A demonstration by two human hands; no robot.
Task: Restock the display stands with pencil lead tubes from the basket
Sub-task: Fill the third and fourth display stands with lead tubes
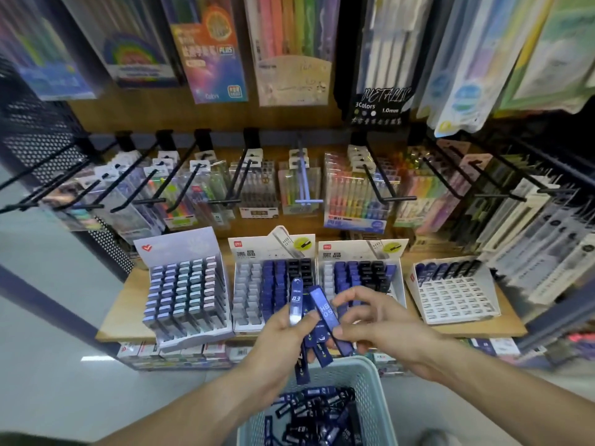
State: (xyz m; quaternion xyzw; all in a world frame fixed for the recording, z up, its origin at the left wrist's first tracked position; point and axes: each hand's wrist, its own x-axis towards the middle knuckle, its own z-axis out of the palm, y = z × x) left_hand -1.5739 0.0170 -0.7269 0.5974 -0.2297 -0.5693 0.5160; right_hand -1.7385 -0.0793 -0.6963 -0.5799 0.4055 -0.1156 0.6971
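Wooden shelf (128, 304) across mid-frame. Four display stands directly on it, in a row: grey stand (185, 284) at left, full; two centre stands (273, 278) (360, 272) with white, blue and black tubes; right stand (454, 291) mostly bare slots, tubes only along its back row. Stands just beside one another.

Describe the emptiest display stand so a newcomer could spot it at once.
Start at the wooden shelf holding four stands. Take the display stand at the far right, angled away from the rest. Only its back row holds tubes; its white grid of slots is otherwise bare.
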